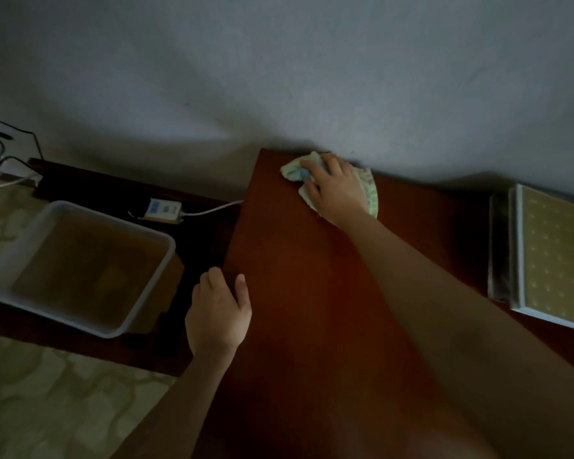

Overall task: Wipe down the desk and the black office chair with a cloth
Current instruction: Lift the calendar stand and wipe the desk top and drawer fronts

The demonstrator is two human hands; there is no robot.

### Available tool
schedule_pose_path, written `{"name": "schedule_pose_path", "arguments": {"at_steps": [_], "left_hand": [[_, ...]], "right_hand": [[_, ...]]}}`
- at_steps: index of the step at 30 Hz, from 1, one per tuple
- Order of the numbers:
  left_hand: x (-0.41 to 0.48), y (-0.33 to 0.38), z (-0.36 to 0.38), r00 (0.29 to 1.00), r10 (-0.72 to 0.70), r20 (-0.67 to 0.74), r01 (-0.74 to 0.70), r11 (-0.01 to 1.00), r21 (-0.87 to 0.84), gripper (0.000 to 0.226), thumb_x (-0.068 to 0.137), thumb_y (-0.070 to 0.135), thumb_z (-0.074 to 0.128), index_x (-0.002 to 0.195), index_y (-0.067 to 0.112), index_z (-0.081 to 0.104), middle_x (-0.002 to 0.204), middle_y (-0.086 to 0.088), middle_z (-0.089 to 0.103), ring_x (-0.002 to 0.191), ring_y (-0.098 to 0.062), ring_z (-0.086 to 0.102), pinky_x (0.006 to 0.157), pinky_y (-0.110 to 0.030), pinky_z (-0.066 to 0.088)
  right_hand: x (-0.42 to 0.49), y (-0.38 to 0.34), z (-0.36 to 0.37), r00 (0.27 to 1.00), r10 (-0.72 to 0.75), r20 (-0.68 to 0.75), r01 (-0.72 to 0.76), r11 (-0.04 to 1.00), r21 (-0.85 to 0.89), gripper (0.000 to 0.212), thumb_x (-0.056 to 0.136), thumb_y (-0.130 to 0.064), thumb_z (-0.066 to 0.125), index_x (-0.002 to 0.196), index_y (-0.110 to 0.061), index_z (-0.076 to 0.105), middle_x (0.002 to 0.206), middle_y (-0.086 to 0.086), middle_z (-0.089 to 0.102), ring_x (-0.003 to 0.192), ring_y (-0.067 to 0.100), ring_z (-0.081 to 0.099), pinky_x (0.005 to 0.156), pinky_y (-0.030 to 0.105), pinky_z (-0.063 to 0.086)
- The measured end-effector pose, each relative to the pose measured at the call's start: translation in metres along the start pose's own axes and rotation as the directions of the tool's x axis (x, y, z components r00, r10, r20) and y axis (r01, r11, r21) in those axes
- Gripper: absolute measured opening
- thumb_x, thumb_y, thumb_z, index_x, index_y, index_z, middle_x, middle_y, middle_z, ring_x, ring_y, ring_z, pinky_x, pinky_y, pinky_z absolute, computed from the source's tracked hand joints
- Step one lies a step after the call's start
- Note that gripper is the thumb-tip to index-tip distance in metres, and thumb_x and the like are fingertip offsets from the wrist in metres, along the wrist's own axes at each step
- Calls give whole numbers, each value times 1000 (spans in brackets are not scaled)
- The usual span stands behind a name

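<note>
The reddish-brown desk runs from the wall toward me. A pale green cloth lies bunched at its far left corner against the wall. My right hand presses flat on the cloth with fingers spread. My left hand holds the desk's left edge, thumb on top and fingers curled down over the side. The black office chair is out of view.
A white plastic tub of murky water stands on a dark low surface at the left. Behind it lie a small white device and its cable. A framed green board rests on the desk at the right. The wall is right behind.
</note>
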State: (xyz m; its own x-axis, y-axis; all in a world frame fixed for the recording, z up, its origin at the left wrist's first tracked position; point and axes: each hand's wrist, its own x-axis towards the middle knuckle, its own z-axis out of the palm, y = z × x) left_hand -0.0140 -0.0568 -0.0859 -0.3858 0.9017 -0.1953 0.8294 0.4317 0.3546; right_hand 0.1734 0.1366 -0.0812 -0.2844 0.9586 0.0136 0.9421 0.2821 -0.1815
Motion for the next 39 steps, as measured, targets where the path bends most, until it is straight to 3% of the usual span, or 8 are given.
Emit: {"name": "schedule_pose_path", "arguments": {"at_steps": [3,6,10,16,23,26,32,39], "left_hand": [[-1,0,-1,1000,11,-2,-11,1000,12,47,96,44,33,120,7,48,107,-6,57,97,-21,58,67,-30,46],[-1,-1,0,1000,7,-17,-7,1000,-2,40,98,38,29,116,8,50,103,-5,57,92,-21,57,63,-29,41],[1,-4,3,998,-19,-53,16,998,-60,31,98,29,26,105,11,51,89,-3,56,79,-23,56,56,-30,36],[0,-2,2,996,-41,-74,34,995,-97,20,95,23,32,94,14,49,78,0,51,71,-19,53,51,-28,30],[4,-7,9,997,11,-76,-15,998,-62,34,97,28,27,103,9,54,84,-3,55,72,-21,55,55,-31,38],[4,-8,9,996,20,-91,-25,999,-49,36,96,31,26,103,9,54,82,-1,54,69,-19,53,54,-30,39],[3,-6,7,995,18,-99,-22,999,-32,34,98,29,28,107,9,53,87,-4,56,74,-20,54,58,-33,40],[1,-4,6,993,16,-116,-23,998,-56,29,99,28,28,96,10,51,80,-5,54,69,-22,53,56,-35,42]], "right_hand": [[-3,-9,3,1000,10,22,-9,999,-40,45,100,-41,28,143,-29,34,152,10,29,141,33,21,116,44,16],[-18,-26,6,976,-201,82,205,978,-41,52,95,-41,26,139,-21,43,144,17,41,135,39,32,114,50,22],[-69,-66,19,813,-572,105,572,819,34,47,86,-31,56,132,-22,52,138,12,49,131,39,39,110,52,28],[-72,-75,22,701,-712,36,699,697,160,40,88,-28,58,127,-17,58,132,11,54,129,37,41,110,51,29],[8,-67,20,864,-504,20,502,863,63,46,87,-33,41,118,-9,64,122,19,60,116,37,54,107,41,24],[28,-65,21,917,-397,43,396,918,27,47,92,-36,40,128,-11,56,134,17,52,127,36,43,112,42,21],[12,-69,28,970,-240,45,238,970,46,47,98,-39,36,141,-20,40,149,10,34,140,33,23,115,45,17],[-78,-43,12,976,-210,59,205,975,86,46,98,-40,34,139,-20,43,148,10,37,140,31,24,116,41,16]]}}
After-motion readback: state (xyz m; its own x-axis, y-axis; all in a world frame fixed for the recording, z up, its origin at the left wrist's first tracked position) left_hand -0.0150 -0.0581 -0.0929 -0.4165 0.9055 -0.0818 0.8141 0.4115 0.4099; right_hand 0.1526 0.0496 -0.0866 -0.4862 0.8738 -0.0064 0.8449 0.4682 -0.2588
